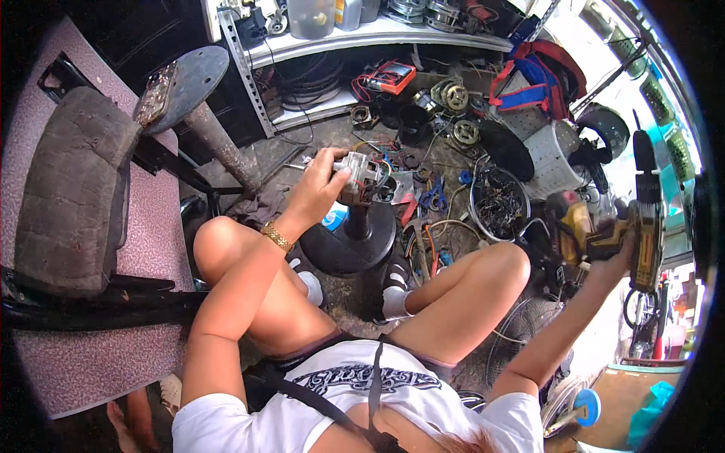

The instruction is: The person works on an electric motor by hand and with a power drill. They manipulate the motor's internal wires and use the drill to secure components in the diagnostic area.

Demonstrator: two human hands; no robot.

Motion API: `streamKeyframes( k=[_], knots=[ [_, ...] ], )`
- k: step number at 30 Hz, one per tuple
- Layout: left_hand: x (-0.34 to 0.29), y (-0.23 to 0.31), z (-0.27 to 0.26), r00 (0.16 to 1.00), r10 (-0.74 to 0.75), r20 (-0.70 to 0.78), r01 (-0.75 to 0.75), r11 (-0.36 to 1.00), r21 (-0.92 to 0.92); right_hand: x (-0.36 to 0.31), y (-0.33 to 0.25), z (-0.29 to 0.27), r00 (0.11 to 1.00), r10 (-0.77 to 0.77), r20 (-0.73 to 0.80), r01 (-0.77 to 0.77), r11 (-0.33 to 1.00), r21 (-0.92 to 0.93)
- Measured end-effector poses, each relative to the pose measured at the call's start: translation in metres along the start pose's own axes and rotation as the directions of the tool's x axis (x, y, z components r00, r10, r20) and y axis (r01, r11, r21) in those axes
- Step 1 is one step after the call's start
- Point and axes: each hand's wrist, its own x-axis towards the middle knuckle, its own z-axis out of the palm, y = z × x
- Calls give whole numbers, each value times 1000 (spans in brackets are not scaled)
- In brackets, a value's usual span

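Gripping the small grey metal motor with coloured wires (361, 180) atop the black round pedestal stand (355, 243), the left hand (321, 185) steadies it, while the right hand (613, 253), far out sideways, clasps the yellow-and-black cordless drill (643, 219), bit up, apparently parked clear.

Lit by daylight pouring in from the right, blown out to white beyond the cordless drill (646, 226). Dimmer toward the upper left, with deep shade under the shelf (377, 36) and behind the stool. Soft shadows on the floor (302, 147) between the knees. Strong fisheye bending at the rim, black vignette in the corners. Slight softness and colour fringing toward the edges; centre reasonably sharp.
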Motion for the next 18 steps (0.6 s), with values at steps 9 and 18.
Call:
streamKeyframes(
  k=[9, 18],
  knots=[
    [16, 53, -11, 999, -40, -13, 37, 701, 713, -160, 48, 138, 905, 426, -4, -416, 885, 208],
    [31, 12, -2, 983, 165, 83, -166, 986, 0, -228, 97, 169, 493, 755, 433, -868, 395, 301]
  ],
)
